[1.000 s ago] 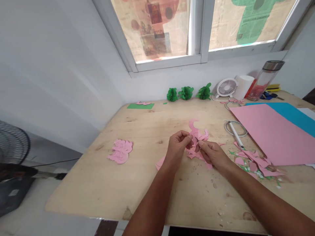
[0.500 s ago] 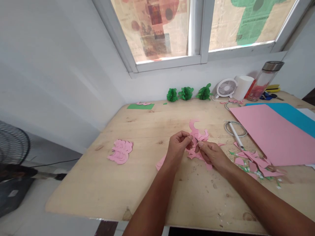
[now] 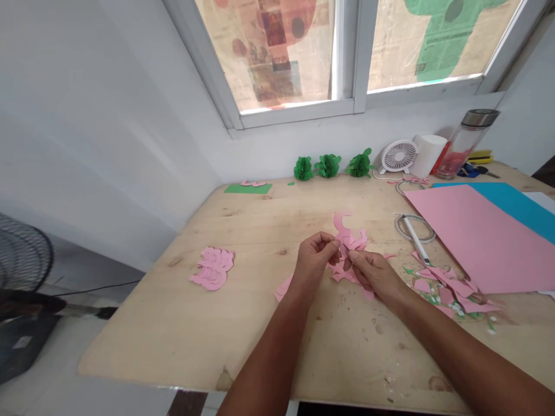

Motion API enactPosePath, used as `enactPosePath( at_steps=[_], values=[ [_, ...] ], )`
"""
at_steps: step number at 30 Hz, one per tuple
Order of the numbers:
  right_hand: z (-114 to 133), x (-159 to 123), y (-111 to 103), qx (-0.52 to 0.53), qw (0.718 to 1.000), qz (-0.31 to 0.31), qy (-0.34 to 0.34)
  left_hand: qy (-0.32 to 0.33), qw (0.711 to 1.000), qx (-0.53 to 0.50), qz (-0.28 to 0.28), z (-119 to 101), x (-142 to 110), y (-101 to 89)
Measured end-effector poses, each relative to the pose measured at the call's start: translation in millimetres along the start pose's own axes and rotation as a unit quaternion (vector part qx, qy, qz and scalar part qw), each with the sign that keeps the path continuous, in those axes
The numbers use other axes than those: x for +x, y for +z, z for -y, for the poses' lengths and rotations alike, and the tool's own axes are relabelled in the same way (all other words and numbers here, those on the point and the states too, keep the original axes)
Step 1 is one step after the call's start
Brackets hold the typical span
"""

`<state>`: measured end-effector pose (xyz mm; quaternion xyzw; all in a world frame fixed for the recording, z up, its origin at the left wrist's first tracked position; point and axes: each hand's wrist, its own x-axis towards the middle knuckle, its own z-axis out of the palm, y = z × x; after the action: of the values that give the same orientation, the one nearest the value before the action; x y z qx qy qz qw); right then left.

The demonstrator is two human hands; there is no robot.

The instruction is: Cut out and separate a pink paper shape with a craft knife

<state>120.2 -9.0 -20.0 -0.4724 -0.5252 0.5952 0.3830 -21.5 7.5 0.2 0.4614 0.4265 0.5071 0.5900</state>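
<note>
A wooden table is carrying pink cutouts, a green sheet, three green paper figures, a small fan, a bottle, wire rings, a white pen, pink and blue sheets and mixed scraps.

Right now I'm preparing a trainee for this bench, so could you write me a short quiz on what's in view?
1. True or false: the pink sheet lies partly over the blue sheet.
2. Which of these stands between the green paper figures and the white cylinder?
a) the glass bottle
b) the small white fan
c) the yellow item
3. Fill in the colour: the left hand and right hand are close together at a cluster of ____ paper pieces.

Key: 1 true; 2 b; 3 pink.
</note>
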Motion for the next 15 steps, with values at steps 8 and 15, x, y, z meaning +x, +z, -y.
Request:
enactPosePath(
  at_steps=[8,15],
  values=[
    [0.5,-0.7,0.1,-0.002,1.0,0.003,0.002,0.0,1.0,0.003,0.0,-1.0,-1.4,0.1],
    [-1.7,1.3,-0.5,-0.003,1.0,0.003,0.003,0.002,1.0,0.006,-0.004,-1.8,-0.4,0.4]
  ],
)
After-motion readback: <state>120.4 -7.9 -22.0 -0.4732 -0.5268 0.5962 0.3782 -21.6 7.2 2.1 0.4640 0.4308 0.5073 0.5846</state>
